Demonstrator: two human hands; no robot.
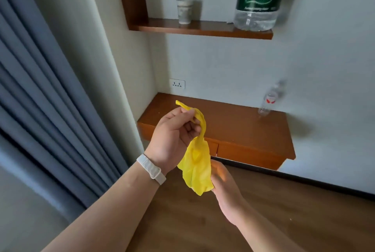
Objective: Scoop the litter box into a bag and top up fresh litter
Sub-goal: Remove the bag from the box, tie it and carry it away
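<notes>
A crumpled yellow plastic bag hangs in the air in front of me. My left hand, with a white band on its wrist, pinches the bag's thin upper handle between thumb and fingers. My right hand is lower and blurred, with its fingers against the bag's bottom right edge; how it grips there is hidden behind the plastic. No litter box, scoop or litter shows in this view.
A low wooden wall desk with a small water bottle stands ahead. Above it a wooden shelf carries a paper cup and a large water jug. Grey curtains hang at left. The floor is wood.
</notes>
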